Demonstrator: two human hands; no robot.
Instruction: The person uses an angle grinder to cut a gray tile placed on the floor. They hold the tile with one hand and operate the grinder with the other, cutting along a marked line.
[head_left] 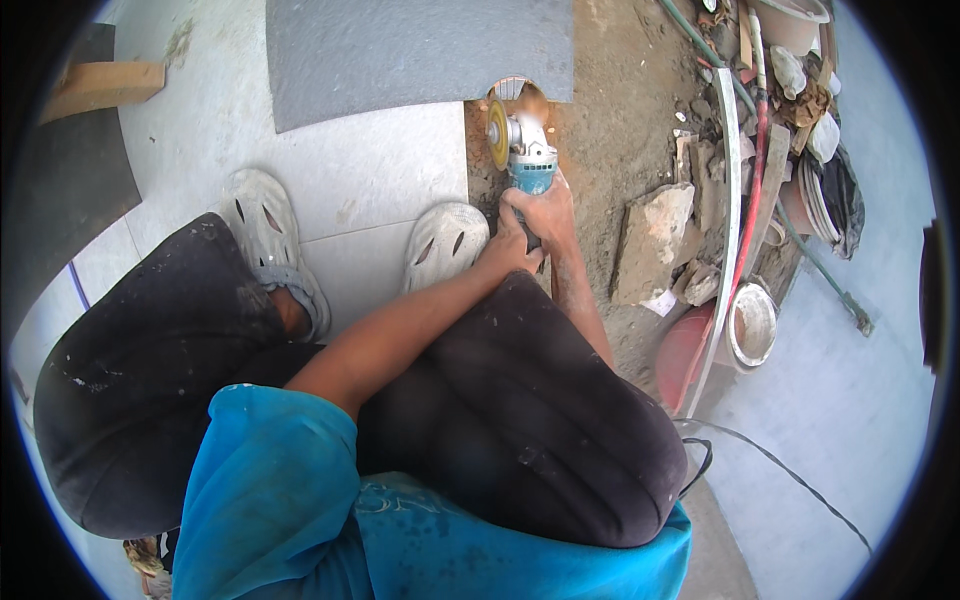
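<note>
Both my hands are closed around a blue-green angle grinder (532, 175). My right hand (550, 212) wraps the body just behind the vented housing. Lower on the tool, nearer my knee, my left hand (515, 250) grips the rear part, which is mostly hidden by the fingers. A yellow disc (498, 133) sits on the grinder's left side, upright and edge-on to the tile. Just ahead of the grinder head lies a dark grey tile (420, 55) with a rounded notch in its near edge, close to its right corner. Whether the disc touches the tile I cannot tell.
Pale floor tiles (365, 165) lie under my shoes (445, 245). Bare dirt (620, 120) runs along the right, with a broken slab (652, 240), a long metal strip (728, 200), a red hose (757, 190) and buckets (750, 325). A wooden block (105, 88) is at far left.
</note>
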